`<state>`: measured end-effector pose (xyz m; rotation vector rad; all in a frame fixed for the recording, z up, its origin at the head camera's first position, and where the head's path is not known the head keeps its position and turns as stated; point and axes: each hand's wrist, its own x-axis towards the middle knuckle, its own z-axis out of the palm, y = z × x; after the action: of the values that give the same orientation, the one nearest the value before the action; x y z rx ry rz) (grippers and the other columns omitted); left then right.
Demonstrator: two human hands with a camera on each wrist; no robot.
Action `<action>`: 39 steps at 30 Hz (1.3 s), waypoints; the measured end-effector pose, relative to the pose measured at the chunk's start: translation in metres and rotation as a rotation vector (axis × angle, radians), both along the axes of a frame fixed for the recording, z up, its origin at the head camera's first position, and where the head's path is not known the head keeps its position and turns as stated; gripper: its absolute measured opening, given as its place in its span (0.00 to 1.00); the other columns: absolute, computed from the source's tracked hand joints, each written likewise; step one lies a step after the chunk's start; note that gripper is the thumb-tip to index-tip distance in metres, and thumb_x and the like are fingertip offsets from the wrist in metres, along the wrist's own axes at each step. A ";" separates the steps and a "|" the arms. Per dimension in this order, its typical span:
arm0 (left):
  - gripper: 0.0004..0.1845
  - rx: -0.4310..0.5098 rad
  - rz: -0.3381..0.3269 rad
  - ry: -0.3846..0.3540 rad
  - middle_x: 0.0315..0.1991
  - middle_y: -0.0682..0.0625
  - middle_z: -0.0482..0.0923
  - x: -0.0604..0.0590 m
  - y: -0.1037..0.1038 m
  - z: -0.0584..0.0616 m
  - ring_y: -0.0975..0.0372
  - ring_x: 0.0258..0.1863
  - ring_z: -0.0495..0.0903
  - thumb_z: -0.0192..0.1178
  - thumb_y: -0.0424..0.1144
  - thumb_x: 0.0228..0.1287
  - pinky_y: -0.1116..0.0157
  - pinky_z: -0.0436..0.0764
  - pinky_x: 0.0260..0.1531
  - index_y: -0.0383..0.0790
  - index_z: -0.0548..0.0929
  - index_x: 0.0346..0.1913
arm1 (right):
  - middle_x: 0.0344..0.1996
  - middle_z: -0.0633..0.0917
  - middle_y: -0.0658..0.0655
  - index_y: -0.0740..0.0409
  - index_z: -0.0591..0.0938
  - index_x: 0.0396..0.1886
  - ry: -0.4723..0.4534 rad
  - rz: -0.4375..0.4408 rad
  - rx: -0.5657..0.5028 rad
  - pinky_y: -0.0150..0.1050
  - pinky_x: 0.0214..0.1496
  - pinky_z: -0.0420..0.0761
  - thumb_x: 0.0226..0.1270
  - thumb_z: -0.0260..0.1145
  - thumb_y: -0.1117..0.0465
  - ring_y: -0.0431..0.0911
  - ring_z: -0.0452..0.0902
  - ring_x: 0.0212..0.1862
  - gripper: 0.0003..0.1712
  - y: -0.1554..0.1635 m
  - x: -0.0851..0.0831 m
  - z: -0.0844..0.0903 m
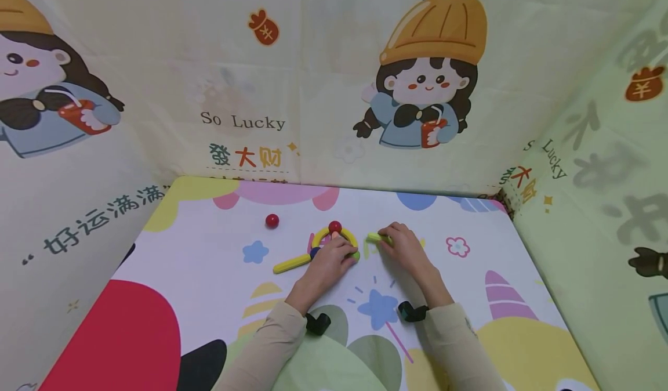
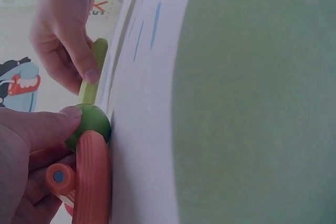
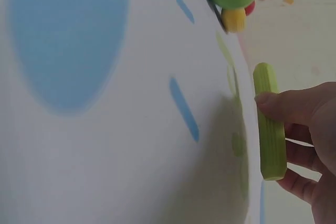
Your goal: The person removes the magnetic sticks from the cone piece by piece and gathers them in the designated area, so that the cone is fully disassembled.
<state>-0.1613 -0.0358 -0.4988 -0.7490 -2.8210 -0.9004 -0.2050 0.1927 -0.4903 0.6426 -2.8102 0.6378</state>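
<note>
My left hand [image 1: 330, 262] pinches a green ball [image 2: 93, 121] between thumb and fingers. That ball belongs to a ring of curved sticks lying on the table. Yellow curved pieces [image 1: 318, 238], a red ball [image 1: 335, 226] and a dark blue ball [image 1: 315, 252] form part of it, and an orange curved piece [image 2: 92, 177] shows in the left wrist view. A straight yellow stick [image 1: 291, 263] juts from the blue ball. Right of the ring, my right hand [image 1: 407, 249] holds a light green stick [image 3: 271, 140] by its side, apart from the green ball.
A loose red ball [image 1: 272, 221] lies on the table [image 1: 209, 252] behind and left of the ring. Printed cloth walls [image 1: 323, 89] enclose the table at the back and sides. Both wrists carry small black cameras [image 1: 318, 323].
</note>
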 end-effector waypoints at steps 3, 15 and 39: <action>0.17 -0.010 0.001 -0.007 0.52 0.51 0.82 0.000 0.000 -0.001 0.60 0.53 0.79 0.65 0.43 0.68 0.61 0.79 0.61 0.42 0.85 0.56 | 0.40 0.85 0.59 0.62 0.87 0.46 0.013 0.001 0.006 0.52 0.50 0.80 0.60 0.74 0.65 0.55 0.80 0.45 0.14 0.001 -0.009 0.001; 0.16 0.020 0.009 0.010 0.51 0.51 0.82 0.000 0.000 -0.003 0.60 0.53 0.80 0.66 0.42 0.67 0.62 0.79 0.60 0.43 0.86 0.55 | 0.43 0.87 0.60 0.62 0.87 0.48 0.003 -0.009 0.036 0.52 0.56 0.80 0.64 0.71 0.65 0.56 0.81 0.49 0.13 0.004 -0.051 -0.004; 0.15 0.047 0.008 0.022 0.49 0.50 0.83 0.001 0.002 -0.001 0.59 0.52 0.80 0.67 0.39 0.66 0.62 0.80 0.58 0.40 0.87 0.53 | 0.49 0.85 0.61 0.61 0.86 0.50 -0.110 -0.077 0.121 0.52 0.59 0.79 0.70 0.65 0.66 0.57 0.81 0.54 0.12 0.003 -0.095 -0.002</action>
<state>-0.1604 -0.0338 -0.4999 -0.7363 -2.7719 -0.9481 -0.2998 0.1955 -0.4925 0.5321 -2.9776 0.5072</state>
